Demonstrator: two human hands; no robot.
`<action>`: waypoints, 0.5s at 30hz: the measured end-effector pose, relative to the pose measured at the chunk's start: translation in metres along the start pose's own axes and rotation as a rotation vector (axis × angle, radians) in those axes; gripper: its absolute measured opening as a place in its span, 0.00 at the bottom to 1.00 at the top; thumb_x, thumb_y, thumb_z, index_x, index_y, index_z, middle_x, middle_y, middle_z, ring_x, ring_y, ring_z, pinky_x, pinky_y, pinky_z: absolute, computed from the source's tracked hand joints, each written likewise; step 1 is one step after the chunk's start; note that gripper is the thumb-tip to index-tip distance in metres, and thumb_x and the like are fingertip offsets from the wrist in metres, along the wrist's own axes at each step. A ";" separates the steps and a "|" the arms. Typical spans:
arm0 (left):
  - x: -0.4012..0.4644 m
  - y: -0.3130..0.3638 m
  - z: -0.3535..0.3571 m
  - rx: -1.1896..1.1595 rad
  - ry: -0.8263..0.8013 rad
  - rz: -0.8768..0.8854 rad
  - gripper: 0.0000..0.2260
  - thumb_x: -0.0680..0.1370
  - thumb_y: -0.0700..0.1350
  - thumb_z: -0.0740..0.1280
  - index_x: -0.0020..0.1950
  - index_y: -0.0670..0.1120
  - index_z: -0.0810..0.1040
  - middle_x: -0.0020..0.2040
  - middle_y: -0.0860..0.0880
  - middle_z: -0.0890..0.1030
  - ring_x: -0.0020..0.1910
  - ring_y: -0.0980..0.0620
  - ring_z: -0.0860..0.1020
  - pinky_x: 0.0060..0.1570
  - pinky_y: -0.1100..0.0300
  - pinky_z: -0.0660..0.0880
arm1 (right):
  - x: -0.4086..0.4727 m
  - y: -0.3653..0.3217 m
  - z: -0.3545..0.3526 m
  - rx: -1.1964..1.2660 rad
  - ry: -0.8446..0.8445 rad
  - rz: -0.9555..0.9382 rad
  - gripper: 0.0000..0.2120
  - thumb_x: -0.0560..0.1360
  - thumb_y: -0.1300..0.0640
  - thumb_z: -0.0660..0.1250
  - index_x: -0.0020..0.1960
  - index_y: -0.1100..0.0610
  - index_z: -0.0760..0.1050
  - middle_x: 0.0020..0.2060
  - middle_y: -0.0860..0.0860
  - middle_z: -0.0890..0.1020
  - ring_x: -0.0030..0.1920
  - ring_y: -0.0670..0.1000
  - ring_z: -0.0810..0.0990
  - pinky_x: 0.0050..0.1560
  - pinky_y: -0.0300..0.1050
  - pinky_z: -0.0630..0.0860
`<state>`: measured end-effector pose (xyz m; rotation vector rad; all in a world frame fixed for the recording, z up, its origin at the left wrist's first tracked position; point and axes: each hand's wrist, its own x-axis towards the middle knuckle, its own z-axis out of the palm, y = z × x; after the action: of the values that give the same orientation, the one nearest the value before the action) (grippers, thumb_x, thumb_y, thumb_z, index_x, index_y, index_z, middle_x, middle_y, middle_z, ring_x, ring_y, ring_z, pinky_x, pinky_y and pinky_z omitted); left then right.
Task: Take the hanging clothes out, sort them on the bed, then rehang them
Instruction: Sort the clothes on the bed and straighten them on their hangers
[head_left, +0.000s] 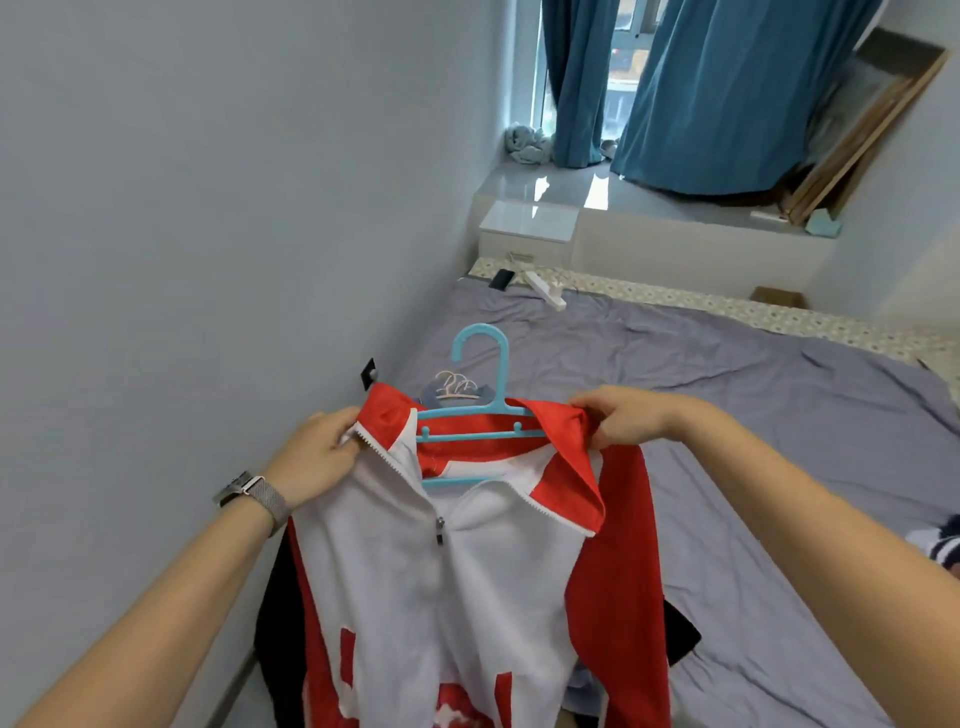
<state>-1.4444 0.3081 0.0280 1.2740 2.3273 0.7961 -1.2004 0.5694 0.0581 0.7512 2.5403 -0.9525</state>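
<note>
The left hand pinches the left side of the collar of a red and white jacket, and the right hand grips the right side of the collar, fingers curled on the cloth. Between the hands a light blue hanger sits inside the open neck, its hook rising above the collar. The zipper is closed below the collar. No brand or writing on the jacket can be read. The left wrist wears a watch. Beyond the hands lies the bed with a grey sheet; farther behind it hang blue curtains.
</note>
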 end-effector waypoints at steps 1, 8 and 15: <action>0.027 -0.014 0.005 -0.003 -0.007 -0.023 0.15 0.75 0.47 0.58 0.56 0.47 0.79 0.49 0.46 0.83 0.51 0.46 0.79 0.50 0.54 0.73 | 0.027 0.001 0.000 -0.057 0.090 0.030 0.11 0.70 0.68 0.65 0.51 0.61 0.74 0.46 0.57 0.79 0.47 0.53 0.77 0.44 0.44 0.71; 0.162 -0.121 0.089 -0.171 -0.027 -0.293 0.04 0.73 0.52 0.62 0.46 0.56 0.75 0.47 0.49 0.81 0.52 0.45 0.77 0.55 0.50 0.71 | 0.156 0.013 0.107 -0.040 0.263 0.294 0.22 0.72 0.60 0.62 0.67 0.59 0.67 0.64 0.58 0.73 0.65 0.59 0.72 0.63 0.50 0.71; 0.234 -0.161 0.172 0.012 -0.014 -0.394 0.04 0.76 0.44 0.63 0.48 0.47 0.76 0.46 0.39 0.79 0.52 0.38 0.76 0.51 0.50 0.67 | 0.186 0.071 0.178 0.067 0.010 0.395 0.22 0.74 0.60 0.60 0.68 0.52 0.70 0.66 0.53 0.73 0.66 0.55 0.71 0.64 0.47 0.71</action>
<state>-1.5739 0.4895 -0.2182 0.7791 2.4602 0.6368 -1.2899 0.5605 -0.1931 1.2215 2.2521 -0.8994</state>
